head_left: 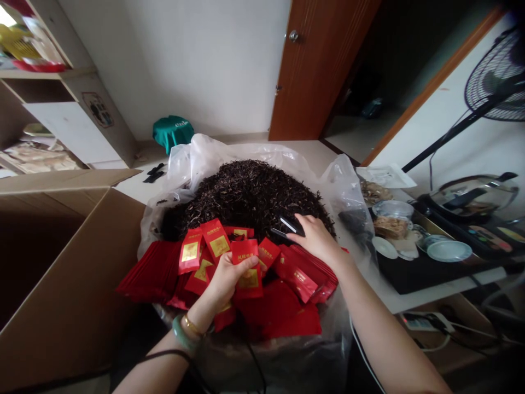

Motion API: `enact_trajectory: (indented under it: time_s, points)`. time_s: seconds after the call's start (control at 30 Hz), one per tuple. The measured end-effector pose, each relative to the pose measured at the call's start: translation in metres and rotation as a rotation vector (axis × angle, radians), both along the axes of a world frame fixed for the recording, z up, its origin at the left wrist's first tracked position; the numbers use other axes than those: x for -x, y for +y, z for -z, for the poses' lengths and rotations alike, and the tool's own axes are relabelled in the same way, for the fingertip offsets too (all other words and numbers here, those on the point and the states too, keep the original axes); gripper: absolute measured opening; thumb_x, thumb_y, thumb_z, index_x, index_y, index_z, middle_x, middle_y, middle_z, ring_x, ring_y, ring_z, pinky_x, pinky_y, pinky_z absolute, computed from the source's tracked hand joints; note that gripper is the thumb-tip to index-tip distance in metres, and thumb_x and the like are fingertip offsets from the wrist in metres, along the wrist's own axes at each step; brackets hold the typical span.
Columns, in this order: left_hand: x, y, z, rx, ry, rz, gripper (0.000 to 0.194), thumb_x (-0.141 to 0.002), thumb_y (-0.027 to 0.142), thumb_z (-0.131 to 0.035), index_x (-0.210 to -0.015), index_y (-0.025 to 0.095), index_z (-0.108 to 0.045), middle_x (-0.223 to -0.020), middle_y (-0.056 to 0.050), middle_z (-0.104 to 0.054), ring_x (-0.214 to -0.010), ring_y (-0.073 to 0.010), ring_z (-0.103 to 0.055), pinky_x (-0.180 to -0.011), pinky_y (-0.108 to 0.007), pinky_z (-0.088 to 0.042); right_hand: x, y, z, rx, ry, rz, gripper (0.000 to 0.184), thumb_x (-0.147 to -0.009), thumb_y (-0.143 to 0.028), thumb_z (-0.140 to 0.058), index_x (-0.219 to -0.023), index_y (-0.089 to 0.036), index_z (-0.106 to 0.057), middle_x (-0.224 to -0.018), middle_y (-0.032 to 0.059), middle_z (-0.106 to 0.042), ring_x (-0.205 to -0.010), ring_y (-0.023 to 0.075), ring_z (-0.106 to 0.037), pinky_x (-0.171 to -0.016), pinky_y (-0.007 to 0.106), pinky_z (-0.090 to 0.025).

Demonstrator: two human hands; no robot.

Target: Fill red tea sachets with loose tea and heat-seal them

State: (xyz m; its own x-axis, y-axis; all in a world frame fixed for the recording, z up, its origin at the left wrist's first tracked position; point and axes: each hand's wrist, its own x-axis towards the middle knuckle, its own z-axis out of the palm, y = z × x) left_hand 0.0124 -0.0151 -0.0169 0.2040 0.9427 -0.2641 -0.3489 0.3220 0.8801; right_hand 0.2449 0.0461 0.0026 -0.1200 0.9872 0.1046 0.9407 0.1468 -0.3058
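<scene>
Between the thumb and fingers of my left hand (225,279) is a red tea packet (247,251) with a gold label and gold lettering. My right hand (315,235) is closed on a pair of black tongs (289,225), whose two arms stand apart with pale edges. The tongs are over the near right side of a large heap of dark loose tea leaves (254,189). Several small red packets (216,241) lie in front of the heap, around my left hand. Stacks of flat red pouches (151,271) sit at the left and right of them.
A clear plastic bag (344,180) spreads under the tea. On the left stands an open cardboard box (82,273). A side table (435,287) at the right carries dishes (449,249) and a glass-lidded appliance (476,191). Behind are a green-covered stool (173,131) and a brown door (315,71).
</scene>
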Motion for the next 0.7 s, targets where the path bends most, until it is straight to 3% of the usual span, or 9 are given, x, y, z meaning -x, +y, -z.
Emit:
enact_trajectory:
  time_s: [0.13,0.3,0.43,0.53,0.6,0.7]
  points:
    - [0.001,0.002,0.002,0.016,0.025,-0.048,0.040,-0.053,0.044,-0.085,-0.072,0.011,-0.070,-0.068,-0.006,-0.073,-0.060,-0.0177,-0.066,-0.057,-0.025,-0.050,0.005,0.003,0.015,0.161,-0.255,0.008,0.058,-0.084,-0.035,-0.064,-0.134,-0.011,-0.047,-0.120,0.0184,-0.061,-0.112,0.0327,-0.056,-0.091,0.040,-0.046]
    - [0.001,0.002,0.002,0.022,0.035,-0.026,0.040,-0.055,0.044,-0.085,-0.073,0.011,-0.071,-0.068,-0.007,-0.073,-0.059,-0.0167,-0.065,-0.054,-0.023,-0.048,0.019,0.005,0.018,0.177,-0.287,0.064,0.052,-0.082,-0.029,-0.064,-0.130,-0.013,-0.051,-0.116,0.0159,-0.062,-0.107,0.0299,-0.060,-0.085,0.035,-0.048]
    - [0.002,0.001,-0.002,-0.001,0.022,-0.011,0.038,-0.055,0.044,-0.084,-0.071,0.012,-0.071,-0.069,-0.007,-0.073,-0.061,-0.0180,-0.067,-0.060,-0.026,-0.052,0.014,0.007,0.010,0.132,-0.259,0.124,0.047,-0.082,-0.029,-0.062,-0.126,-0.015,-0.053,-0.112,0.0152,-0.064,-0.101,0.0283,-0.064,-0.079,0.034,-0.050]
    - [0.002,0.001,-0.005,-0.050,0.025,0.035,0.035,-0.060,0.043,-0.082,-0.070,0.011,-0.071,-0.069,-0.009,-0.074,-0.063,-0.0181,-0.067,-0.063,-0.026,-0.053,0.004,0.005,-0.002,-0.001,-0.070,0.144,0.045,-0.082,-0.032,-0.062,-0.123,-0.016,-0.057,-0.109,0.0137,-0.067,-0.097,0.0285,-0.066,-0.081,0.036,-0.052]
    - [0.002,0.000,-0.005,-0.052,0.017,0.060,0.034,-0.062,0.042,-0.082,-0.073,0.011,-0.072,-0.070,-0.009,-0.074,-0.064,-0.0177,-0.068,-0.063,-0.025,-0.052,0.001,0.001,-0.011,-0.040,0.171,0.059,0.046,-0.081,-0.034,-0.063,-0.124,-0.018,-0.059,-0.114,0.0108,-0.068,-0.103,0.0272,-0.065,-0.088,0.037,-0.051]
    - [0.001,-0.003,-0.005,0.013,-0.018,0.094,0.037,-0.059,0.040,-0.084,-0.081,0.011,-0.073,-0.072,-0.008,-0.075,-0.063,-0.0179,-0.068,-0.061,-0.024,-0.052,0.009,-0.012,-0.024,0.092,0.486,-0.163,0.050,-0.078,-0.040,-0.066,-0.124,-0.020,-0.061,-0.123,0.0074,-0.066,-0.111,0.0255,-0.063,-0.097,0.038,-0.048]
